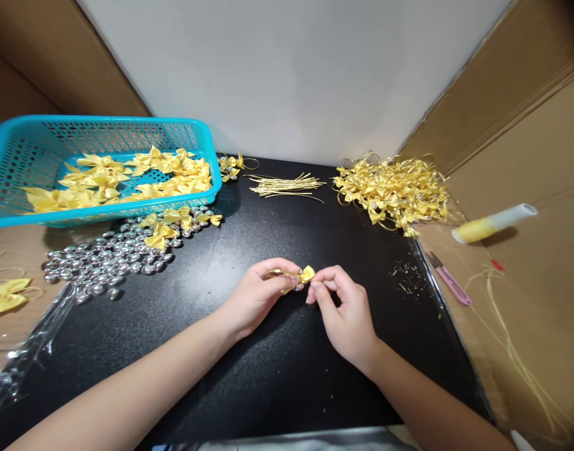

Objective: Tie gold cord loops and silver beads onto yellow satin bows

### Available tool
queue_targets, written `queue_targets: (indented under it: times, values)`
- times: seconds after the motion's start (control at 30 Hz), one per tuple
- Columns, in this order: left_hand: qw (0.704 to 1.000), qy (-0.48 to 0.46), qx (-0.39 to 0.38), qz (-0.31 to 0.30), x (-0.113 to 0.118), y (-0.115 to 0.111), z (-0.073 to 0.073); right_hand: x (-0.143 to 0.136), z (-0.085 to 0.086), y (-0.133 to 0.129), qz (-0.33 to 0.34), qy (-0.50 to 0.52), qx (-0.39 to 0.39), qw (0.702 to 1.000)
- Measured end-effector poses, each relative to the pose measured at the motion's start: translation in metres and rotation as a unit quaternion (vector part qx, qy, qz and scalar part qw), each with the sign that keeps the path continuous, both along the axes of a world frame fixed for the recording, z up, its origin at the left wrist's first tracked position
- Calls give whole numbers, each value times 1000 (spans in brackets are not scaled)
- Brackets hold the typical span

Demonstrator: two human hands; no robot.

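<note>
A small yellow ribbon bow (307,274) with a gold tie and a silver bead is held between my hands over the black table (249,382). My left hand (267,291) pinches the bow's left side, where the gold tie loops out past the fingers. At the bow's right edge, my right hand (341,304) has thumb and forefinger closed on the ribbon. Part of the bow is hidden behind the left fingers.
A blue basket (174,125) of yellow bows stands back left, silver beads (103,260) before it. Gold ties (287,185) lie at the back centre. Finished-looking bows (390,191) are heaped back right. Pink-handled snips (451,282) and a ribbon roll (494,224) lie at right.
</note>
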State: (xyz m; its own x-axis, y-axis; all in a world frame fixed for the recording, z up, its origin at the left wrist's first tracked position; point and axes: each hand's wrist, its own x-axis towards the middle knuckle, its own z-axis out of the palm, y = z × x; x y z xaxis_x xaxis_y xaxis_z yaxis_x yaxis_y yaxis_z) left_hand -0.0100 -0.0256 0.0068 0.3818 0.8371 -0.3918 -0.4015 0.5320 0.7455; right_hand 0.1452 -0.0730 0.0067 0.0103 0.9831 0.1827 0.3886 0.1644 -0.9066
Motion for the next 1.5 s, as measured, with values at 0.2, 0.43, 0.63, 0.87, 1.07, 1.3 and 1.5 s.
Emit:
queue_targets:
  times: [0.2, 0.43, 0.63, 0.87, 1.07, 1.3, 1.5]
  values:
    - [1000, 6, 0, -11, 0, 0, 2, 3, 2, 1, 3, -39, 38, 999]
    - [999, 21, -6, -29, -1, 1, 0, 9, 5, 3, 23, -127, 95, 987]
    - [999, 24, -18, -31, -1, 2, 0, 11, 5, 4, 25, -169, 136, 976]
    - [999, 8, -29, -32, 0, 2, 0, 9, 2, 3, 20, -135, 118, 984]
    - [998, -3, -44, -38, 0, 1, 1, 7, -2, 1, 13, -97, 85, 992]
    - [995, -20, -84, -49, -1, 1, 0, 5, -7, 0, 8, -45, 32, 998]
    - [994, -35, -99, -42, -1, 0, 1, 0, -10, 0, 2, 47, -31, 998]
